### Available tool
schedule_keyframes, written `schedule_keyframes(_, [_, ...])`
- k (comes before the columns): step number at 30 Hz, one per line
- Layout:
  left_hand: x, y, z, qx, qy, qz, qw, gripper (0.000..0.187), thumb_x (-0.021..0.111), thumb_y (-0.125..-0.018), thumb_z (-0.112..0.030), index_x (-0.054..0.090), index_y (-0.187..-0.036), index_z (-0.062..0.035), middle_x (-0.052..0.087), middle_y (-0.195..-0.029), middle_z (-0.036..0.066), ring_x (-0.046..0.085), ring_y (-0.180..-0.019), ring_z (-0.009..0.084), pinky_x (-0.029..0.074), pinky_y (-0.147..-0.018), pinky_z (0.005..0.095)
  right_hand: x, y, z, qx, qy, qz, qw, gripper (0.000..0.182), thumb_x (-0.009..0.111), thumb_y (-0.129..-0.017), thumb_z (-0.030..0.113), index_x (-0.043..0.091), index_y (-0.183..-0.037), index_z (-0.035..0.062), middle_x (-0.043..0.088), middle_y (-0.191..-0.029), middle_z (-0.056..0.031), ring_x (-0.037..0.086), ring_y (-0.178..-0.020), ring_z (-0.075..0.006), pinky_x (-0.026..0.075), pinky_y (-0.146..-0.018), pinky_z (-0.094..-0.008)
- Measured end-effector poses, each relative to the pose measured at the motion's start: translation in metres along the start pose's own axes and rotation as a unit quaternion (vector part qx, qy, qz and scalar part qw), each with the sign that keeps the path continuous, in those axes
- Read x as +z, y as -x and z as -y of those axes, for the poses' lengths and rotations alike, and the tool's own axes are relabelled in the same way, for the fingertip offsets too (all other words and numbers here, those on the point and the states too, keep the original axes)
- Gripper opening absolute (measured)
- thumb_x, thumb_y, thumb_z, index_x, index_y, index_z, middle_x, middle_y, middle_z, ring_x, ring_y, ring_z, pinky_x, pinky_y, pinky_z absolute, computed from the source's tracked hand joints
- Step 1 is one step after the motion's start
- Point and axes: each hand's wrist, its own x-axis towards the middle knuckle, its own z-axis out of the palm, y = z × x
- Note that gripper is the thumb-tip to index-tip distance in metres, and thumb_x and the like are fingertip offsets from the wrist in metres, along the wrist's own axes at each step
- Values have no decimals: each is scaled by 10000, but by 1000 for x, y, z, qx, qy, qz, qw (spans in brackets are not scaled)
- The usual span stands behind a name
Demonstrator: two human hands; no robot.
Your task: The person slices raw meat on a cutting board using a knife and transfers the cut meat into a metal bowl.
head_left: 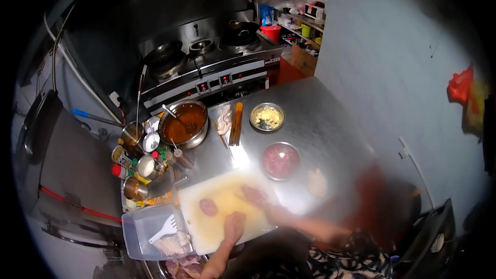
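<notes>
A white cutting board [194, 206], wet with yellowish liquid, lies at the front of the steel table. My left hand [235, 226] rests low on it with the fingers curled; anything under them is hidden. At the board's right edge, my right hand [276, 215] is blurred and closes on the near end of a piece of raw meat [254, 195]. A smaller piece of raw meat [208, 207] lies flat on the left half of the board, apart from both hands. Beyond the board stands a round bowl of reddish meat [280, 160].
Left of the board is a clear plastic tub [135, 237] with a white slotted spatula [164, 229] and pale meat. Behind stand a pot of brown sauce [200, 137], a bundle of sticks [236, 124], a bowl of chopped yellowish bits [267, 118], and seasoning containers [146, 165]. A stove [206, 80] is farther back.
</notes>
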Motion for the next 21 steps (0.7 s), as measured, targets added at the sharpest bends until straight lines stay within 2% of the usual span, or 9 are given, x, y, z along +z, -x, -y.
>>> schedule_keyframes(2, [1,3,6,21,-26,-4,999,170,634,-700,52,636,-829,-58,605,-895,77,559,-829,250,438,-746,333,0,17,3,4,6,33,999,230,417,-845,115,486,-1017,-22,619,-775,-249,622,-727,-406,483,-640,-485])
schedule_keyframes(7, [1,2,4,10,-23,-10,1000,153,636,-692,43,643,-798,-67,608,-848,76,560,-811,256,453,-722,340,13,18,6,26,-9,53,998,229,432,-825,92,500,-1009,-26,622,-804,-248,628,-749,-393,485,-655,-471])
schedule_keyframes(8, [2,2,3,-10,-8,-16,1000,116,619,-706,12,652,-783,-68,619,-847,95,567,-826,286,443,-768,381,13,13,7,22,-6,70,997,230,440,-817,85,502,-1008,-28,621,-807,-249,628,-752,-392,486,-657,-468])
schedule_keyframes(12, [0,-1,5,-1,-13,7,1000,126,619,-708,17,649,-787,-76,619,-854,94,567,-835,279,441,-778,377,22,-16,14,12,-84,-14,996,238,459,-808,87,516,-1009,-26,620,-827,-252,629,-766,-385,488,-665,-459])
schedule_keyframes(15, [2,0,9,-23,-33,-24,999,131,607,-716,32,635,-805,-60,615,-872,106,555,-849,301,432,-791,373,16,-31,25,-80,-92,-129,984,241,461,-812,102,528,-1005,-27,620,-828,-253,629,-784,-376,487,-664,-461])
schedule_keyframes(16, [2,0,9,-18,-33,-18,999,131,607,-716,32,635,-805,-60,615,-872,106,555,-849,301,432,-791,373,-7,-25,41,-72,-96,-108,987,243,463,-813,98,532,-1006,-31,620,-832,-253,628,-791,-373,486,-665,-462])
schedule_keyframes(18, [1,0,10,-37,-43,-31,998,143,604,-717,37,631,-821,-57,611,-877,110,547,-858,303,423,-805,377,-2,-28,36,-64,-105,-93,988,244,464,-813,95,535,-1008,-35,621,-835,-252,628,-799,-369,485,-665,-462])
schedule_keyframes(19, [1,4,11,-32,-46,-25,998,143,604,-717,37,631,-821,-57,611,-877,110,547,-858,303,423,-805,377,27,-42,16,-89,-118,-113,982,245,464,-811,85,535,-1009,-41,622,-838,-251,628,-802,-370,486,-668,-462])
schedule_keyframes(21, [6,5,17,-28,-60,-27,997,145,607,-721,26,629,-832,-64,607,-879,106,541,-867,298,418,-804,385,37,-43,0,-120,-130,-144,974,246,464,-808,75,535,-1009,-47,624,-842,-250,629,-806,-370,486,-671,-463])
